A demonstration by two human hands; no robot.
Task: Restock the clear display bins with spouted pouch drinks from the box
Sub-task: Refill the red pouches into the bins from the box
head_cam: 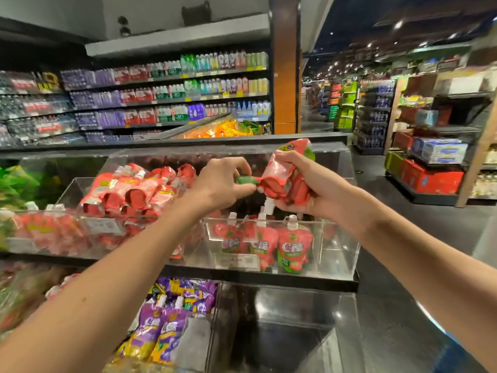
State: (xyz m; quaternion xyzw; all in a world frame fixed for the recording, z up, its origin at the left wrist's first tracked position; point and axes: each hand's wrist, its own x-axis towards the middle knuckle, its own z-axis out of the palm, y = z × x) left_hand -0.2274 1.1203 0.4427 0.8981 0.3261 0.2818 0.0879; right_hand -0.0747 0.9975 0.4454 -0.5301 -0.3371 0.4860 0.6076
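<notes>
Head view: both hands meet above the right clear bin (338, 249), mid-scene.
Right hand (309, 192): its fingers curl round a bunch of red spouted pouches (282, 170) with the spouts hanging down, probably so the pouches can be fed out one at a time.
Left hand (223, 184): thumb and fingertips pinch a small green tip (246, 180) at the bunch's left edge (pouch corner or cap, I cannot tell), seemingly to peel one pouch free.
Right clear bin: three upright pouches (294, 246) stand against its near wall with their labels facing out, and the space to their right looks unfilled.
Left clear bin (67, 192): it is heaped with a pile of red pouches (134, 195) lying flat.
Lower tier: purple pouches (164, 332) sit near left, in a bin below.
Box: not in view.
Step in hand: I judge it to be separating one pouch to stand beside the three, with the restock partly done.
</notes>
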